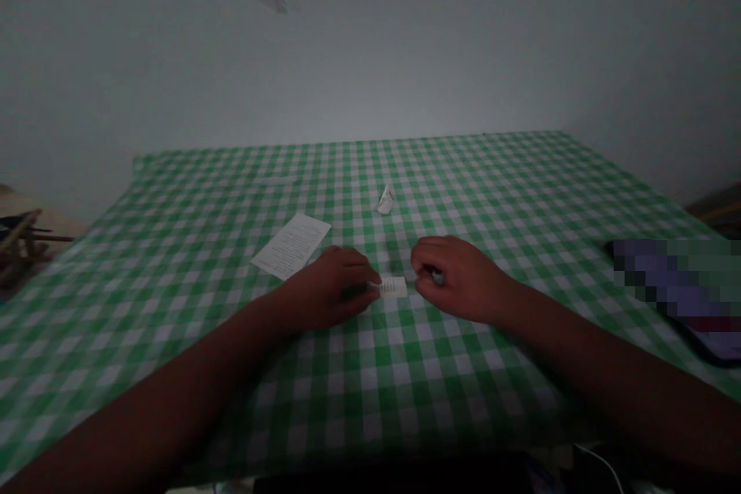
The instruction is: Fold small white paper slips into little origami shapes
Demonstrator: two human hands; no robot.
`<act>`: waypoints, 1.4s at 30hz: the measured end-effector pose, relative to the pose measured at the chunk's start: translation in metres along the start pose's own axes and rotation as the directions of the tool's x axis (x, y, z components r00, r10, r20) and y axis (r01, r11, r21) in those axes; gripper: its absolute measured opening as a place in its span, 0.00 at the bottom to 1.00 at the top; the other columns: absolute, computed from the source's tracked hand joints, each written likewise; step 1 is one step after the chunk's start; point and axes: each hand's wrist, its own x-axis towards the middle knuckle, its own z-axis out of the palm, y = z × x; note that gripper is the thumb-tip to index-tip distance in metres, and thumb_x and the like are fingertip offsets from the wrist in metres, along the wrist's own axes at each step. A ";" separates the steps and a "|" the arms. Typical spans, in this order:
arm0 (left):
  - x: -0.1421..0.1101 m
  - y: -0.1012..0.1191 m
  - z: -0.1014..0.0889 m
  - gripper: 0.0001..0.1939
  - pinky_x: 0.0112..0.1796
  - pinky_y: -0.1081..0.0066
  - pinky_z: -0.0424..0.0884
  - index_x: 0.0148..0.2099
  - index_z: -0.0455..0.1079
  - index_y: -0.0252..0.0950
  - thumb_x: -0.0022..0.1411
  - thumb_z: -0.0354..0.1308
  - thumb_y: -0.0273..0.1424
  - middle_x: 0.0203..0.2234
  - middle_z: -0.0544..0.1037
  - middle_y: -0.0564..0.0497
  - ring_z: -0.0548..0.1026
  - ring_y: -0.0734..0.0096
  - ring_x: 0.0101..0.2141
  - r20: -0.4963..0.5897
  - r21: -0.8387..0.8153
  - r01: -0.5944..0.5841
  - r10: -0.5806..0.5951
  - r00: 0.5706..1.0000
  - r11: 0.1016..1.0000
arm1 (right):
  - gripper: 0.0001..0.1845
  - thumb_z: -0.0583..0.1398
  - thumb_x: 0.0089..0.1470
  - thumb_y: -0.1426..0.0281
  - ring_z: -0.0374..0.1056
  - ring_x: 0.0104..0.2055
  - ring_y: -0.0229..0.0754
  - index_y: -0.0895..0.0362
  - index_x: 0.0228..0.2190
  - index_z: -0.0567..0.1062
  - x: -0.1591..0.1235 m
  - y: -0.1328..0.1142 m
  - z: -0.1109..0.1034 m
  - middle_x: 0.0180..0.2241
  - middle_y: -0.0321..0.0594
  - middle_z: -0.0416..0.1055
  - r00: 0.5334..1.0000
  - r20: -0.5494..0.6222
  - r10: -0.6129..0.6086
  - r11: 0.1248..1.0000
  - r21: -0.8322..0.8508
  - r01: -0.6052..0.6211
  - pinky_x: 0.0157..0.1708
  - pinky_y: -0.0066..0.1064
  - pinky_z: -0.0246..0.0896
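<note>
My left hand (pixel 333 289) rests over the checked cloth, thumb and fingertips closed on the left end of a small white printed slip (pixel 394 286). Just right of the slip, my right hand (pixel 455 278) is curled with thumb and fingers pressed together. A greyish bit shows inside its curl, too small and dark to name. Beyond my left hand lies a larger white sheet with lines of print (pixel 292 245), partly hidden behind that hand. A crumpled white scrap (pixel 385 200) sits farther back, near the table's middle.
A green and white checked cloth (pixel 370 394) covers the table. At the right edge lies a phone-like device (pixel 677 301), its screen pixelated. A pale wall (pixel 370 38) rises behind the table. Wooden pieces (pixel 26 243) stand off to the left. A white cable (pixel 602 463) shows below the front edge.
</note>
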 end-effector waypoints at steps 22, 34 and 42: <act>0.002 0.000 0.004 0.10 0.43 0.65 0.70 0.47 0.73 0.36 0.70 0.53 0.34 0.36 0.76 0.49 0.73 0.67 0.40 -0.074 -0.125 0.059 -0.069 0.995 0.990 | 0.08 0.58 0.63 0.66 0.65 0.42 0.46 0.55 0.39 0.76 -0.005 -0.003 0.011 0.38 0.42 0.71 0.981 0.056 -0.184 0.960 -0.205 0.192 0.43 0.38 0.55; 0.003 -0.004 0.004 0.12 0.43 0.65 0.70 0.46 0.76 0.37 0.71 0.52 0.34 0.36 0.76 0.49 0.73 0.68 0.39 -0.069 -0.198 0.053 -0.067 0.995 0.979 | 0.09 0.59 0.62 0.66 0.66 0.42 0.45 0.58 0.39 0.76 0.000 0.003 0.014 0.37 0.43 0.72 0.993 -0.007 -0.121 0.983 -0.138 0.119 0.42 0.37 0.59; 0.002 -0.002 0.004 0.11 0.44 0.62 0.69 0.45 0.74 0.37 0.66 0.59 0.37 0.36 0.78 0.49 0.74 0.65 0.40 -0.142 -0.091 -0.039 0.025 0.990 0.995 | 0.11 0.56 0.65 0.68 0.65 0.40 0.43 0.58 0.34 0.76 0.002 0.001 0.011 0.35 0.43 0.71 0.997 -0.011 -0.082 0.996 -0.045 0.081 0.42 0.37 0.62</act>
